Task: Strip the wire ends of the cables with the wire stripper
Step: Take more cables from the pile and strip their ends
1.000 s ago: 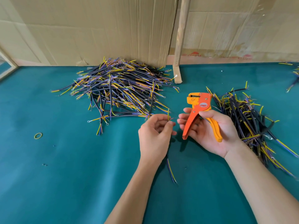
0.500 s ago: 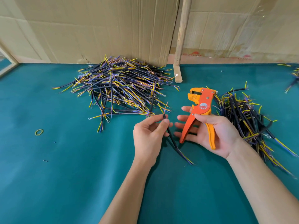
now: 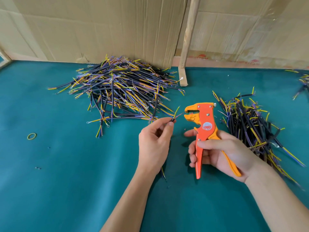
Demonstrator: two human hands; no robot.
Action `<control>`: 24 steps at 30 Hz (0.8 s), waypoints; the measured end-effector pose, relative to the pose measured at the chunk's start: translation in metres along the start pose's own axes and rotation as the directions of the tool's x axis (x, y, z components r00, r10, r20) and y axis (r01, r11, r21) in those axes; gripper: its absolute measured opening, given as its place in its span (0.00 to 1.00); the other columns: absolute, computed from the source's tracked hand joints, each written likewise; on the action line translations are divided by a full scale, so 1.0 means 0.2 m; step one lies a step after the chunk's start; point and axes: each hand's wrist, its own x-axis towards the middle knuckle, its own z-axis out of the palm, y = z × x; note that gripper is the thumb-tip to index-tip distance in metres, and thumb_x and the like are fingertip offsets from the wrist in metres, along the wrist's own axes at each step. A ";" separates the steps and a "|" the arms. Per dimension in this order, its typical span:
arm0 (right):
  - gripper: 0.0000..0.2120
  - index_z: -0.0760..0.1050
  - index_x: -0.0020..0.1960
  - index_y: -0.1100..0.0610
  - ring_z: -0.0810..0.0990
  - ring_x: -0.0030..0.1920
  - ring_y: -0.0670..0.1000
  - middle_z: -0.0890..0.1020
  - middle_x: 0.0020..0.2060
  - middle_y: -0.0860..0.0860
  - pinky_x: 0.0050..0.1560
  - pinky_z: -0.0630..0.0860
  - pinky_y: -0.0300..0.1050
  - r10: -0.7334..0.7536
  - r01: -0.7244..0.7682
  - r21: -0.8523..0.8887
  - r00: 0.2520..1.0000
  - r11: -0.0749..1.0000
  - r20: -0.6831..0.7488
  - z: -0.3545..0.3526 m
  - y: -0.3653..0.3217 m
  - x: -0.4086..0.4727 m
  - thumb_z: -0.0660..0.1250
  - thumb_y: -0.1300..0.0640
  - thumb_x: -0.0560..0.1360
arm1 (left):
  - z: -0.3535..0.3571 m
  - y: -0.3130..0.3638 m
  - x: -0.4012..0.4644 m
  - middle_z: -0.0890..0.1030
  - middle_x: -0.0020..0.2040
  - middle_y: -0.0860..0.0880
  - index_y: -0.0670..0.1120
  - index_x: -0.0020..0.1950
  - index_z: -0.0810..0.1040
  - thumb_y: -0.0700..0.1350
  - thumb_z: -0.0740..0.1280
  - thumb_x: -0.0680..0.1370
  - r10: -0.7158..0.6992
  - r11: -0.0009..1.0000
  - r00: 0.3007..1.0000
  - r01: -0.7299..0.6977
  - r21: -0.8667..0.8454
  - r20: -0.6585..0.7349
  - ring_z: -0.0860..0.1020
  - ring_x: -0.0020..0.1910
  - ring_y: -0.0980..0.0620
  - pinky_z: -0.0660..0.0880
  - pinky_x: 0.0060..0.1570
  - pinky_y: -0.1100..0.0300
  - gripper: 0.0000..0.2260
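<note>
My left hand [image 3: 154, 144] pinches a short black cable [image 3: 173, 119] between thumb and forefinger. Its yellow and purple wire ends point up and right, and one thin end reaches the jaws of the orange wire stripper [image 3: 203, 124]. The cable's other end hangs out below my wrist. My right hand [image 3: 217, 151] grips the stripper by its handles, head up, jaws facing left toward the wire. A big pile of cables [image 3: 120, 91] lies behind my left hand, and a second pile [image 3: 250, 124] lies to the right of my right hand.
The teal table [image 3: 66, 181] is backed by a cardboard wall [image 3: 100, 27] with a wooden post [image 3: 189, 39] leaning on it. A yellow rubber band [image 3: 31, 136] lies at the left. More cables [image 3: 302, 82] sit at the far right edge. Small insulation bits dot the cloth.
My left hand has turned the cable so its wire ends point up toward the stripper. My right hand has brought the stripper's jaws up against one wire end.
</note>
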 end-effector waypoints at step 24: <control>0.06 0.78 0.49 0.61 0.76 0.31 0.60 0.75 0.34 0.61 0.35 0.79 0.54 -0.019 0.028 -0.104 0.996 0.994 0.082 0.00 -0.01 0.01 0.71 0.64 0.72 | 0.01 0.02 0.00 0.78 0.40 0.37 0.58 0.46 0.85 0.47 0.66 0.77 -0.063 0.996 0.998 0.063 0.057 -0.005 0.69 0.33 0.56 0.69 0.35 0.63 0.09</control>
